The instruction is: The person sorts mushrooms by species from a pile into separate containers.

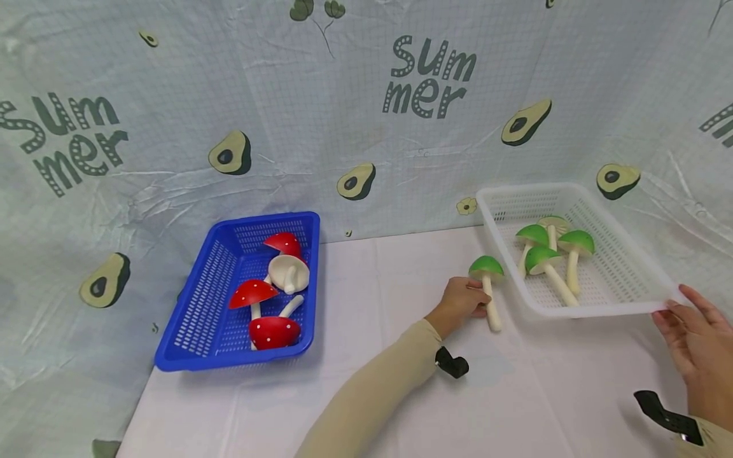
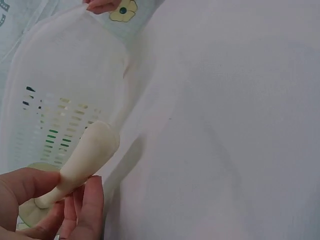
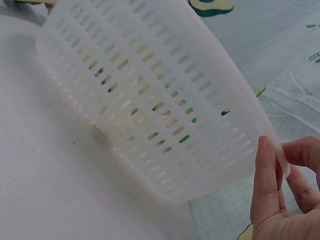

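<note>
Between thumb and fingers, my left hand [image 1: 462,298] pinches a toy mushroom with a green cap [image 1: 486,266] by its cream stem [image 2: 92,152]. That mushroom stands just left of the white basket [image 1: 624,310], outside its wall. At the basket's near right corner, my right hand [image 1: 695,337] grips the rim, thumb on one side and fingers on the other, as the right wrist view shows [image 3: 285,185]. Several green-capped mushrooms [image 1: 541,259] lie inside the white basket, toward its left side.
A blue basket [image 1: 166,356] at the left holds several red-capped mushrooms [image 1: 275,332] with white spots. White cloth [image 1: 395,286] covers the table. Behind it hangs a pale sheet [image 1: 286,114] printed with avocados and lettering, close to both baskets' far edges.
</note>
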A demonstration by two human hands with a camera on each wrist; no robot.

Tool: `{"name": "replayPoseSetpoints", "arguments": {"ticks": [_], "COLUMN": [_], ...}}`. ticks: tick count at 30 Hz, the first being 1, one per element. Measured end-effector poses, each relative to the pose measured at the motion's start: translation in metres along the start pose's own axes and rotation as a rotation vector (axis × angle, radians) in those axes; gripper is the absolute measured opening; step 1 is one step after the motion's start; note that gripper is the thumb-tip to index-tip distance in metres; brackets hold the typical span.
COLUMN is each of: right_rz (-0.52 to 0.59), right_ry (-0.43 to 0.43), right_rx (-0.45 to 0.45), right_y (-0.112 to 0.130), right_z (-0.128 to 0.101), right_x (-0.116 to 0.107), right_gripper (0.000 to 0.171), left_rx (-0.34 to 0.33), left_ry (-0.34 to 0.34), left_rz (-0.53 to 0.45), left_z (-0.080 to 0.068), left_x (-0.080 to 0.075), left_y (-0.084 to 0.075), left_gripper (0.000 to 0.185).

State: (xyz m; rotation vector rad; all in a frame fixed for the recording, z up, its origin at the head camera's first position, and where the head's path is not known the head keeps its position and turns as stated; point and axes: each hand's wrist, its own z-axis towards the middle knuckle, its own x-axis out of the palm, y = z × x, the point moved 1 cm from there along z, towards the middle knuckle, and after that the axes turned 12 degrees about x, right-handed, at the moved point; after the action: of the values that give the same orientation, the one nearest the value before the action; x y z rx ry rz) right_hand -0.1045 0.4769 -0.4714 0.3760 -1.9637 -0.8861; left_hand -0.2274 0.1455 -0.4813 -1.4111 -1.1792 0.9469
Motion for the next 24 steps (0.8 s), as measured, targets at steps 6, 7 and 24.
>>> {"name": "replayPoseSetpoints", "arguments": {"ticks": [6, 7, 24], "right_rz": [0.009, 0.008, 0.043], "right_ry": [0.044, 0.048, 0.072], "right_rx": [0.000, 0.000, 0.001], "right_y": [0.000, 0.000, 0.000], "right_z": [-0.001, -0.001, -0.001], "right_x": [-0.003, -0.003, -0.001], "right_gripper": [0.044, 0.044, 0.043], "left_rx": [0.009, 0.012, 0.066], "left_ry": [0.065, 0.075, 0.158], "left_rz": [-0.103, -0.112, -0.135], "left_z": [0.000, 0.000, 0.004], "left_x": [-0.017, -0.020, -0.049], "left_y": [-0.001, -0.001, -0.031], "left_gripper": [0.023, 0.024, 0.022]}}
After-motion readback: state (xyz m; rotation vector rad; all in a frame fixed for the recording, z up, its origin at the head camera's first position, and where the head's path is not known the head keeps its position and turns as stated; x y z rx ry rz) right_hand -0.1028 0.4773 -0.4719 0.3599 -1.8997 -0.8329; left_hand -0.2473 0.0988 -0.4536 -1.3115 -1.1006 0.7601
